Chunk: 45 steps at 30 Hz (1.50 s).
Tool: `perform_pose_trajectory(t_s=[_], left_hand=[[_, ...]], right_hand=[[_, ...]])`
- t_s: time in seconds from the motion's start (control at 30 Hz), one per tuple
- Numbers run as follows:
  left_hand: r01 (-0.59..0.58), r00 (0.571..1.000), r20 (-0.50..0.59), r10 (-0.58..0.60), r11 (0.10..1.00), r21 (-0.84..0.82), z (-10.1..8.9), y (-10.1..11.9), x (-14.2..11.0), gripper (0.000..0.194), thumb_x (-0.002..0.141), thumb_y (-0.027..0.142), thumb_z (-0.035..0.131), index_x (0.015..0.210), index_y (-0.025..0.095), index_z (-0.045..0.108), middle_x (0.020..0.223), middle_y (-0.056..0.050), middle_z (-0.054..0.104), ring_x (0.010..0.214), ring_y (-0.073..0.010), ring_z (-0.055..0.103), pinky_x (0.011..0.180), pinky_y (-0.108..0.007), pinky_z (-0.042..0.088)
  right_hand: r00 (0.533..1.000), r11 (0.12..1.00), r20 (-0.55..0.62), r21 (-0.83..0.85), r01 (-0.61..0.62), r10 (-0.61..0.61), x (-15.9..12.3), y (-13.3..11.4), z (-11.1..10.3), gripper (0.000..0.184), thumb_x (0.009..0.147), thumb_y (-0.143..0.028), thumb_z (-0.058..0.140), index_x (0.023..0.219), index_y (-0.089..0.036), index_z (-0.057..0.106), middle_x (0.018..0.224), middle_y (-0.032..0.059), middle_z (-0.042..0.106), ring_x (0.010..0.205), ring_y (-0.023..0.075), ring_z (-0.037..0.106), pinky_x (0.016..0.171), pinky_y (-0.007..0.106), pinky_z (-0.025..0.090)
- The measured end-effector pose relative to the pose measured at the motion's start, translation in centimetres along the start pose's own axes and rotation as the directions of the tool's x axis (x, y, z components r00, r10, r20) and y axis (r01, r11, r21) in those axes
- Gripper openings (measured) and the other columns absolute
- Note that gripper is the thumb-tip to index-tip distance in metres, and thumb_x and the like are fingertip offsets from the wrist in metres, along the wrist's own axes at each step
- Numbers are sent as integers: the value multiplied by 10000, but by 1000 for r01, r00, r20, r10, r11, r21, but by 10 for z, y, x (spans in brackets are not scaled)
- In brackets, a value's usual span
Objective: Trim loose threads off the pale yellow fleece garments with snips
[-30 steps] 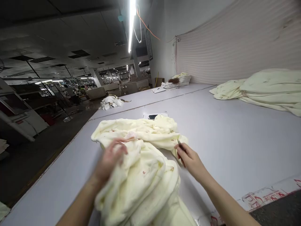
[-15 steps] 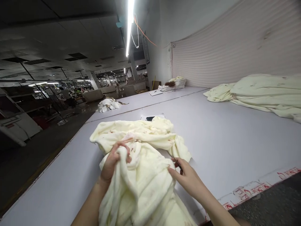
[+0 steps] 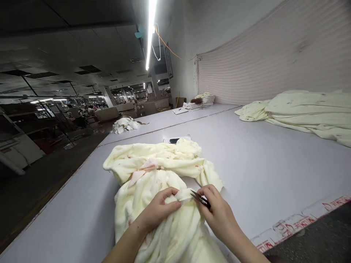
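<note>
Big dim workshop w/ a tube light [image 3: 150, 34] overhead, and you're at a pale table [image 3: 263, 171]. Cream cloth [image 3: 181, 233] is bunched up on the near side, right in front of you. Your L hand [image 3: 159, 210] has a fold [image 3: 185, 194] of it pinched btwn thumb & fingers. Your R hand [image 3: 218, 212] is gripping dark snips [image 3: 202, 200], blades slightly apart, tips right by that fold, tho can't tell if they're touching it. Dark flat thing [image 3: 173, 141] sits just past the cloth, white scraps [image 3: 126, 125] far left, another cream pile [image 3: 307, 111] far right.
</note>
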<state>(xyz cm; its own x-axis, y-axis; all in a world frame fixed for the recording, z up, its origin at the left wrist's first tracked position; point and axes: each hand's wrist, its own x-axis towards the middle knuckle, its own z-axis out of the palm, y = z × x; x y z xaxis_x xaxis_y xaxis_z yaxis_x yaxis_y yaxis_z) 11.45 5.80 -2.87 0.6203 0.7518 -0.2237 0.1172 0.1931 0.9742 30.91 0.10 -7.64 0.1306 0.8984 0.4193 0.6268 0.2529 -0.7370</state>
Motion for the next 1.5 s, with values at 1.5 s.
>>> perform_pose_trajectory(t_s=[1.5], left_hand=[[90, 995, -17, -96, 973, -210, -1, -13, 4, 334, 719, 299, 709, 1000, 129, 650, 816, -83, 707, 767, -218, 662, 723, -309, 494]], right_hand=[[830, 380, -113, 917, -124, 546, 8, 26, -40, 339, 766, -491, 639, 695, -192, 497, 573, -71, 448, 393, 35, 260, 419, 196, 270]])
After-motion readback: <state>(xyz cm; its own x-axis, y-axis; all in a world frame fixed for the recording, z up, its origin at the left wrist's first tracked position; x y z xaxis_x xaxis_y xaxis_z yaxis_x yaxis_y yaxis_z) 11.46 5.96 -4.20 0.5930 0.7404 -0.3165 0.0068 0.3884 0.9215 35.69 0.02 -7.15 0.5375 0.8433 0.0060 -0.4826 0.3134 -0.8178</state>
